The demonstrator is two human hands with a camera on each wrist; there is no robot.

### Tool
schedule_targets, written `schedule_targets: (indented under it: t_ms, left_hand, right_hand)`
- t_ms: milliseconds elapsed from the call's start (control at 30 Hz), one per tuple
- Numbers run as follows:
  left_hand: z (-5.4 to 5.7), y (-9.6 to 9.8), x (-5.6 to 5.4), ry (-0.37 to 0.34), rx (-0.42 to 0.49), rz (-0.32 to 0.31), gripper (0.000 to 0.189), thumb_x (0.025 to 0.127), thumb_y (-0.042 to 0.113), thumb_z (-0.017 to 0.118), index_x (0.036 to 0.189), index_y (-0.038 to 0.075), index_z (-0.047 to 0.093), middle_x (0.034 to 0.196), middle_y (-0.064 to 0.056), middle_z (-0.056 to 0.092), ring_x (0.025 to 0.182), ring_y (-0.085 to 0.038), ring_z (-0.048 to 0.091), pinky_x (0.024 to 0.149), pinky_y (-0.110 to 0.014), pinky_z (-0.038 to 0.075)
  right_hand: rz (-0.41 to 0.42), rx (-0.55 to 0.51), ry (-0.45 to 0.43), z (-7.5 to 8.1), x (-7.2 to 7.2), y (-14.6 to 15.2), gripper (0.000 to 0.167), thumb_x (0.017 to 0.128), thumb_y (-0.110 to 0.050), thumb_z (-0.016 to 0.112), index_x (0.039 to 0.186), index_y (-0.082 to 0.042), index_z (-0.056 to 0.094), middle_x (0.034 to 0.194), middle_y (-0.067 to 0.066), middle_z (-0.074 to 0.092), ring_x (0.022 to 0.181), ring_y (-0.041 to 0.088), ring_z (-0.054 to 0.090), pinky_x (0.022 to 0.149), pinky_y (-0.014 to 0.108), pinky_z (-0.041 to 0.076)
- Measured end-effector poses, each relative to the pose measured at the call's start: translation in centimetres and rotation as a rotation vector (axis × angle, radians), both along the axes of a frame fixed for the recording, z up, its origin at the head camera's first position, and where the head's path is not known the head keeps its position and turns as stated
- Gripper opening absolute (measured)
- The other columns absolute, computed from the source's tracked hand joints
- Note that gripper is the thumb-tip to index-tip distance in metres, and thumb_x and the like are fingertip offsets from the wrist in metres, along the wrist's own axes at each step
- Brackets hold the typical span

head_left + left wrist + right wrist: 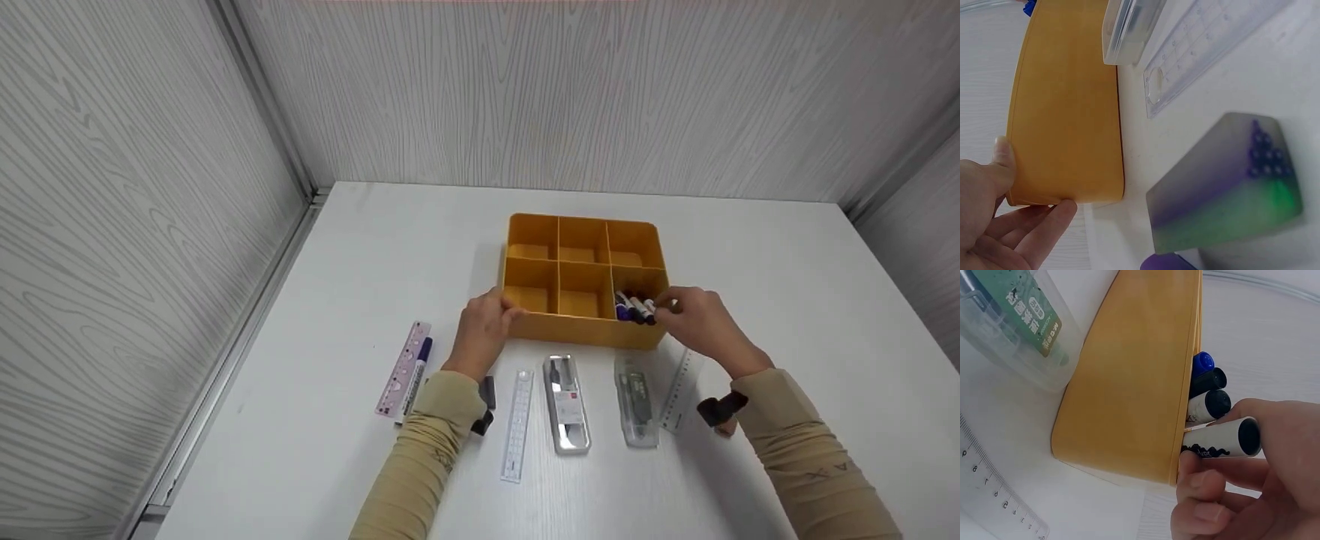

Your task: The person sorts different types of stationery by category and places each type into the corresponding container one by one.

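A yellow organizer box (585, 330) with two rows of compartments stands on the table. My left hand (480, 330) grips its front left corner, thumb at the rim and fingers along the outer wall (1067, 101). At the front right compartment, my right hand (697, 319) pinches a white marker (1219, 439) with a black end between thumb and fingers. Beside it in that compartment lean several other markers, including a blue-ended one (1203, 363) and a white one with a black end (1210, 406). The markers' lower parts are hidden by the box wall.
Before the box lie a clear ruler (516, 427), a clear case (568, 405), a greenish case (636, 405) and another ruler (679, 394). Further left are a pink ruler (403, 367) and a marker (415, 379). A purple-and-green block (1224, 185) is near my left wrist.
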State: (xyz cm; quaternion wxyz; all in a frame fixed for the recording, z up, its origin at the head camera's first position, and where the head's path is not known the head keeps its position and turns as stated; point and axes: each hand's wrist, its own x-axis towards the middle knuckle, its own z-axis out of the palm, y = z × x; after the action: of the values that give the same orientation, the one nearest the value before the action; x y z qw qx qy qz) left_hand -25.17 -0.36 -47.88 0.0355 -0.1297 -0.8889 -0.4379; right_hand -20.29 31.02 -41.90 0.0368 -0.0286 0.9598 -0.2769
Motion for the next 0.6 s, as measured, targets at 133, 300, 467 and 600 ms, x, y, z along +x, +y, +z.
schedule_targets:
  t_ms: [133, 300, 467, 600]
  left_hand:
    - [0.0, 0.0, 0.1, 0.016, -0.002, -0.006, 0.02, 0.092, 0.029, 0.068, 0.095, 0.01, 0.063, 0.089, -0.001, 0.065, 0.085, -0.015, 0.059, 0.082, -0.029, 0.055]
    - [0.0, -0.1, 0.1, 0.048, -0.029, -0.02, 0.025, 0.092, 0.031, 0.066, 0.099, 0.008, 0.063, 0.093, -0.003, 0.068, 0.088, -0.015, 0.063, 0.087, -0.028, 0.056]
    - [-0.1, -0.1, 0.2, 0.061, -0.022, -0.022, 0.023, 0.092, 0.028, 0.067, 0.098, 0.007, 0.063, 0.092, -0.003, 0.068, 0.086, -0.015, 0.062, 0.085, -0.029, 0.056]
    - [-0.1, 0.0, 0.2, 0.043, -0.011, -0.02, 0.02, 0.093, 0.026, 0.067, 0.098, 0.007, 0.063, 0.09, -0.003, 0.067, 0.083, -0.015, 0.061, 0.081, -0.029, 0.055]
  right_hand:
    - [0.004, 0.001, -0.007, 0.0, -0.5, -0.1, 0.032, 0.098, -0.013, 0.046, 0.113, 0.006, 0.067, 0.101, 0.022, 0.07, 0.078, 0.023, 0.061, 0.067, 0.032, 0.049]
    - [0.025, 0.009, 0.016, -0.2, -0.9, -0.2, 0.033, 0.1, -0.011, 0.042, 0.107, 0.006, 0.069, 0.095, 0.019, 0.07, 0.074, 0.022, 0.059, 0.067, 0.033, 0.048]
    - [0.016, 0.051, -0.022, -0.3, -1.4, -0.4, 0.032, 0.101, -0.013, 0.043, 0.102, 0.003, 0.07, 0.09, 0.015, 0.069, 0.074, 0.021, 0.057, 0.066, 0.033, 0.048]
    - [-0.005, 0.077, -0.034, -0.5, -1.6, -0.6, 0.029, 0.102, -0.015, 0.044, 0.094, 0.0, 0.067, 0.081, 0.01, 0.064, 0.069, 0.02, 0.055, 0.062, 0.031, 0.045]
